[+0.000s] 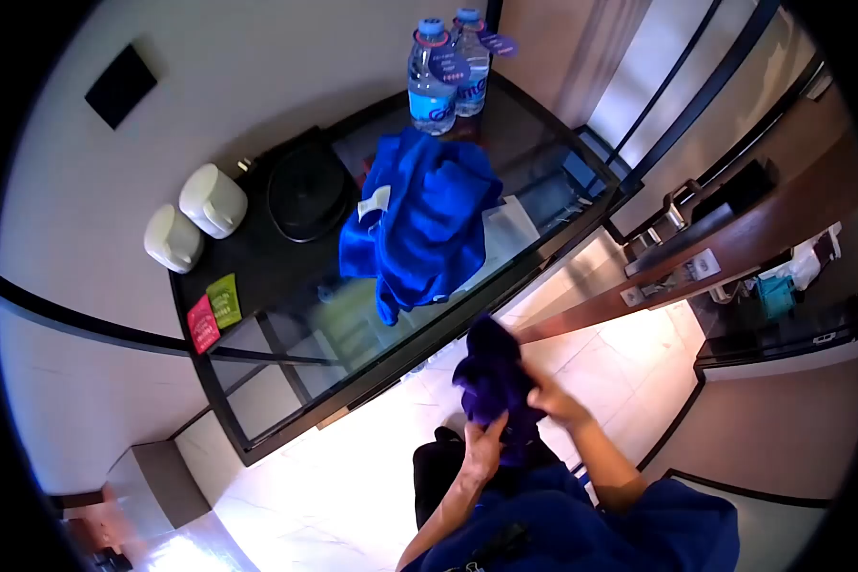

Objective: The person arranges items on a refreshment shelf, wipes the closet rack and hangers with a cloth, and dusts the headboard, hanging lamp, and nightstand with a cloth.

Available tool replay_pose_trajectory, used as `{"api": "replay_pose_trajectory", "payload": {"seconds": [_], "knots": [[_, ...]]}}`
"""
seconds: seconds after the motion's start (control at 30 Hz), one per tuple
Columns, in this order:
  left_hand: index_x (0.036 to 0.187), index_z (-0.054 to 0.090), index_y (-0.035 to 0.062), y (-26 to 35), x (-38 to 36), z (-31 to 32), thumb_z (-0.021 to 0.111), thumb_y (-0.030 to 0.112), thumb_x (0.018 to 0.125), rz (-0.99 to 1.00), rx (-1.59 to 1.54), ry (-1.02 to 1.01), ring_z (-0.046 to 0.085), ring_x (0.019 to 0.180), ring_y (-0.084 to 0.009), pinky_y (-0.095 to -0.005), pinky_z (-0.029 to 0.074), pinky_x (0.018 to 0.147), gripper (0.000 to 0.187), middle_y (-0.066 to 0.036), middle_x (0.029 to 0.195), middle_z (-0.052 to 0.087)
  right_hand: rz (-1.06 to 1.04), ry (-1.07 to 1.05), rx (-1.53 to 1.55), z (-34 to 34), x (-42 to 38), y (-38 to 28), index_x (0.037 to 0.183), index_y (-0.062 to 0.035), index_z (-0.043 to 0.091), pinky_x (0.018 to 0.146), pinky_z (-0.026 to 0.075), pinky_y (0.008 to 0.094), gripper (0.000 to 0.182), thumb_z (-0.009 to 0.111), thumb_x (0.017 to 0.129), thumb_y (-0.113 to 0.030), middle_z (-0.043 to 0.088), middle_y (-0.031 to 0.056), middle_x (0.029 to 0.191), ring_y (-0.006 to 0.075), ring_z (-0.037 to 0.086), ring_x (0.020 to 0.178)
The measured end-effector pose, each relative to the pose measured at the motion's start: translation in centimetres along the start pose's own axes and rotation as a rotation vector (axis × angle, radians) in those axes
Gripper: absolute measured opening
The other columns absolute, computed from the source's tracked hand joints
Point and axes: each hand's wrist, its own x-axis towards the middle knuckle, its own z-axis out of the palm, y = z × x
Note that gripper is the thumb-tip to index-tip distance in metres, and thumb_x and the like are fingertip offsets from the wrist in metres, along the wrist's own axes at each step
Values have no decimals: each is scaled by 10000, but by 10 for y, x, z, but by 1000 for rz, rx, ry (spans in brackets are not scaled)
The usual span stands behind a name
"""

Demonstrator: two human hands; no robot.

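A dark purple cloth [494,381] is bunched up in front of my body, its upper end near the table's front edge in this view. My left hand [484,450] grips its lower left side, thumb on the fabric. At the right side of the cloth, my right hand [557,400] has its fingers closed on the fabric and looks slightly blurred. A bright blue cloth [429,214] with a white tag lies crumpled on the glass-topped table [257,419], beyond my hands.
Two water bottles [433,91] stand at the table's back. Two white cups [214,202], a round black appliance base [307,195] and green and pink sachets [224,300] sit on its left. A wooden door [658,262] stands at the right. A grey bin [162,481] is on the floor.
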Motion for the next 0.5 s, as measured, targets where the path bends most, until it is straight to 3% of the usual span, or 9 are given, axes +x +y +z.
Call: {"api": "replay_pose_trajectory", "payload": {"seconds": [0.03,0.1,0.17,0.2,0.27,0.3,0.37,0.43,0.5], "knots": [[1211,573,9,-12,16,-23,587,170,961,-138,203,-54,631,911,-181,-316,545,695,297,-74,1073,631,61,-58,-3,-10,-5,40,1337,-6,461,962,431,320,664,772,789,-216,562,89,1242,178,541,1121],[1156,568,-43,20,39,-57,538,375,967,-253,562,-354,639,860,-194,-313,538,674,459,-133,1025,626,413,-141,321,21,-3,17,1255,8,553,935,447,306,568,785,751,-112,621,73,1145,164,582,1047],[1025,608,-53,75,62,-70,535,476,961,-422,741,-480,670,824,-227,-316,567,716,538,-143,913,677,421,-105,271,21,16,31,1187,18,606,901,466,286,517,790,707,-32,660,61,1051,156,613,968],[1070,599,-56,98,75,-81,516,481,968,-338,961,-605,675,873,-227,-321,568,753,552,-147,976,683,388,-87,254,21,28,31,1181,20,610,893,474,286,516,790,699,-26,662,62,1049,158,619,956],[1192,572,-44,136,103,-111,564,396,960,-145,668,-744,676,899,-231,-346,559,791,497,-155,1049,676,309,-22,294,6,57,24,1192,47,598,870,505,307,558,782,670,-12,668,80,1056,173,638,934],[1223,556,-51,137,135,-141,581,390,941,83,488,-778,680,879,-252,-371,555,803,524,-176,1057,670,249,19,250,-4,72,13,1193,68,591,872,517,325,578,765,648,-20,673,98,1061,186,650,927],[1267,546,24,142,202,-227,649,431,877,396,801,-440,634,987,-304,-368,543,803,573,-203,1215,562,-27,107,249,-25,108,-3,1160,63,610,855,520,311,612,740,594,-128,680,108,1043,198,661,901],[1282,532,48,156,218,-252,668,442,852,494,1181,83,602,1020,-315,-386,518,832,599,-204,1236,536,-268,369,229,-50,145,-7,1206,-6,580,873,499,313,597,659,639,-176,658,85,1085,204,634,961],[1297,517,72,168,216,-232,687,454,827,655,1371,291,570,1052,-327,-404,493,862,629,-205,1258,511,-564,448,270,-91,221,-3,1225,-44,554,906,483,342,501,600,738,-152,643,75,1076,226,604,1030]]}}
